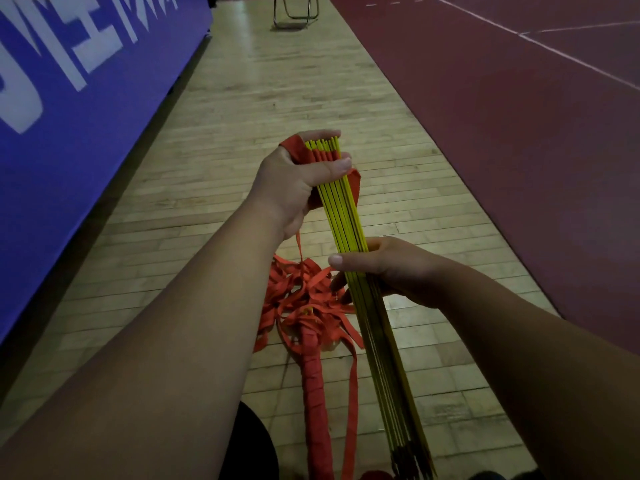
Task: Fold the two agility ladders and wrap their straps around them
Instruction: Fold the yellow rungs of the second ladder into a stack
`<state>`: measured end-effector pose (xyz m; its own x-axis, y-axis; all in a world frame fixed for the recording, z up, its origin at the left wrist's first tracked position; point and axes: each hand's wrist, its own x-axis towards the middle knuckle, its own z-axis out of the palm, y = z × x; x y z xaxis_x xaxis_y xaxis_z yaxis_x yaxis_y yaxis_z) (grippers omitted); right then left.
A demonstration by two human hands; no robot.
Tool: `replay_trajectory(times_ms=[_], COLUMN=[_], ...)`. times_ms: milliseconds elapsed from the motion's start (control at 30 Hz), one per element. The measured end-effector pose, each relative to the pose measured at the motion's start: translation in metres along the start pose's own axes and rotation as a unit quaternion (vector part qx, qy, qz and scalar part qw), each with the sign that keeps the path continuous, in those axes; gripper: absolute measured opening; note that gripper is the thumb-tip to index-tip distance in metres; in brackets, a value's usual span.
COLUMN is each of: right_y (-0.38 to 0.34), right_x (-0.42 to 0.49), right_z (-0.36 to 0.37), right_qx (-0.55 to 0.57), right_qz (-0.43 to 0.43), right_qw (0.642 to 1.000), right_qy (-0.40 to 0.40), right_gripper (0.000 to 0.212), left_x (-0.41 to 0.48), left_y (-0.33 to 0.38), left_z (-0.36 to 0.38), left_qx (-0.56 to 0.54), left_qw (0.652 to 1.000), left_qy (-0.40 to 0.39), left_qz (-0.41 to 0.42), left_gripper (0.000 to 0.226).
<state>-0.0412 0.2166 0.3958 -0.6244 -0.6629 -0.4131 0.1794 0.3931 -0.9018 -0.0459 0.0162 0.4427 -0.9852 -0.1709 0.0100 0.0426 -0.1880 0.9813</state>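
Centre of frame: a bundle of yellow rungs (pixel 346 216) is held off the floor in both hands, running from mid-frame down to the lower right edge.

The left hand (pixel 294 181) grips the far end, fingers curled beneath and thumb pressed across the top, with red strap (pixel 294 147) bunched in the same grip. One strand hangs from this hand towards a loose tangle of strap (pixel 304 296) on the floor below.

The right hand (pixel 384 268) holds the bundle at mid-length, thumb over the rungs and fingers curled under.

Lower centre: a second ladder (pixel 313 393) lies on the wooden floor (pixel 277 98), wound tightly in red strap, its upper end in the tangle.

Surroundings: blue banner (pixel 69 116) at left, red court surface (pixel 502 116) at right, chair legs (pixel 294 12) at top centre.
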Motion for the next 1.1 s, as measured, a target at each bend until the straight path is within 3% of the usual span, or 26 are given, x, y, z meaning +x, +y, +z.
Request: replay_trajectory(times_ms=[233,433,600,733,800,900,1033,1100], right_y=[0.008,0.010,0.002,-0.003,-0.005,-0.006,-0.009,-0.012], right_x=[-0.002,0.003,0.003,-0.001,-0.002,-0.002,-0.004,-0.007], right_z=[-0.002,0.000,-0.001,-0.003,-0.002,0.000,-0.001,-0.002], right_qx=[0.004,0.034,0.067,0.076,0.072,0.059,0.071,0.094], right_qz=[0.025,0.002,-0.012,-0.010,-0.004,0.010,0.007,-0.012], right_qw=[0.997,0.999,0.993,0.994,0.996,0.998,0.997,0.995], right_qy=[-0.067,0.032,0.100,0.078,0.054,0.037,0.025,0.021], right_gripper=[0.047,0.036,0.036,0.028,0.024,0.028,0.033,0.034], left_x=[0.006,0.014,0.009,-0.003,-0.009,-0.016,-0.013,-0.010], left_y=[0.001,-0.002,-0.018,-0.026,-0.025,-0.024,-0.026,-0.023], left_z=[-0.003,0.003,0.003,0.009,0.013,0.021,0.026,0.027], left_qx=[-0.055,-0.054,0.037,0.071,0.047,0.016,0.017,0.010], left_qw=[0.997,0.996,0.996,0.990,0.990,0.992,0.996,0.996], left_qy=[0.049,0.070,0.015,-0.063,-0.078,-0.061,-0.016,-0.002], left_qz=[-0.013,-0.007,-0.082,-0.105,-0.112,-0.105,-0.086,-0.083], left_gripper=[0.046,0.055,0.108,0.076,0.074,0.072,0.043,0.041])
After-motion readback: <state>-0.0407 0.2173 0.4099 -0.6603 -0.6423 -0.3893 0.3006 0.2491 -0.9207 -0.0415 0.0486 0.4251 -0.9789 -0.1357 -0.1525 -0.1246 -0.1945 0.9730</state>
